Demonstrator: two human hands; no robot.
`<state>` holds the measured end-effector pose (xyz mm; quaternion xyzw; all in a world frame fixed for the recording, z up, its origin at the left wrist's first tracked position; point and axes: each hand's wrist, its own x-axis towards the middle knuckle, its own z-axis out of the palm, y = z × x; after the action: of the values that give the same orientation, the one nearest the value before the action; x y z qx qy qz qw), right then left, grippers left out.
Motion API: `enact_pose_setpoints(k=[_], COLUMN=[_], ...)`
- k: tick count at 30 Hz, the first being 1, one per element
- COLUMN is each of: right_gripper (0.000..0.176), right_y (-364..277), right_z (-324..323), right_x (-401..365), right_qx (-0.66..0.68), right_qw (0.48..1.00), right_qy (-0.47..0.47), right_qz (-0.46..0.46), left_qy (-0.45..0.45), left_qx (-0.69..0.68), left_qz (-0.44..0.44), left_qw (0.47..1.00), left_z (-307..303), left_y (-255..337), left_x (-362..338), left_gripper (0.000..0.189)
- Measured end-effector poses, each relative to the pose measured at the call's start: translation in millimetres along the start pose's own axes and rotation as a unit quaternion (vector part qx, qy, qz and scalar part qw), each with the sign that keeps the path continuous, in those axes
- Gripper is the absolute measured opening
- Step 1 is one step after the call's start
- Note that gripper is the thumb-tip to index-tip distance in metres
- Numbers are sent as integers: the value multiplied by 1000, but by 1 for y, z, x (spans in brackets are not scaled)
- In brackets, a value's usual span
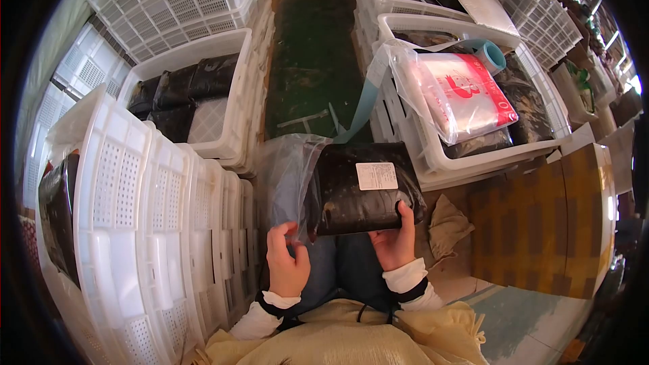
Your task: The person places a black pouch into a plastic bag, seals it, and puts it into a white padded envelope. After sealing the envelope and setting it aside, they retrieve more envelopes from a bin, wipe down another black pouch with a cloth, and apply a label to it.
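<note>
A dark package (pixel 345 203) in a clear plastic bag lies across my lap. On its upper face is a white printed label (pixel 377 176). My right hand (pixel 395 243) grips its near right edge, thumb on top and fingers underneath. To the left, the loose end of the clear bag (pixel 287 176) spreads past the package. At that end my left hand (pixel 289 263) is closed, fingers curled at the plastic's lower edge. A pale blue strip (pixel 368 98) runs from a roll (pixel 491 56) down behind the package.
At right, a white crate (pixel 439 161) holds dark packages and a red-and-white pack of clear bags (pixel 463 94). Another crate (pixel 233 88) with dark packages stands at left, near stacked white crates (pixel 162 230). A taped carton (pixel 541 223) is beside my right knee. Between the crates lies green floor (pixel 307 47).
</note>
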<state>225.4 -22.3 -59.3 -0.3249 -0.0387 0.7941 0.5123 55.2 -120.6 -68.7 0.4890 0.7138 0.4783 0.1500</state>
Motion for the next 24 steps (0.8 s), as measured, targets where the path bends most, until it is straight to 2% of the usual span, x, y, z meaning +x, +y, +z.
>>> enact_pose_setpoints(k=[4, 8, 11, 15, 21, 24], right_gripper=[42, 40, 41, 41, 42, 43], right_y=[6, 9, 10, 11, 13, 9], right_z=[1, 1, 3, 3, -2, -4], right_x=[0, 0, -1, -3, -3, -2], right_qx=[4, 14, 14, 2, -24, -32], right_qw=[1000, 1000, 1000, 1000, 999, 999], right_qy=[0, -1, -5, -2, -8, -30], right_qz=[-12, -17, -17, -18, -25, -18], left_qy=[40, 37, 73, 62, -15, -111], left_qx=[-35, -36, 20, 80, 113, 79], left_qz=[16, 50, 105, 190, 298, 259], left_qw=[998, 997, 992, 977, 948, 956], left_z=[7, 8, 2, 4, 21, 17], left_y=[10, 12, 15, 25, 40, 49], left_x=[-1, -4, 3, 7, 14, 25], left_gripper=[33, 27, 25, 24, 25, 26])
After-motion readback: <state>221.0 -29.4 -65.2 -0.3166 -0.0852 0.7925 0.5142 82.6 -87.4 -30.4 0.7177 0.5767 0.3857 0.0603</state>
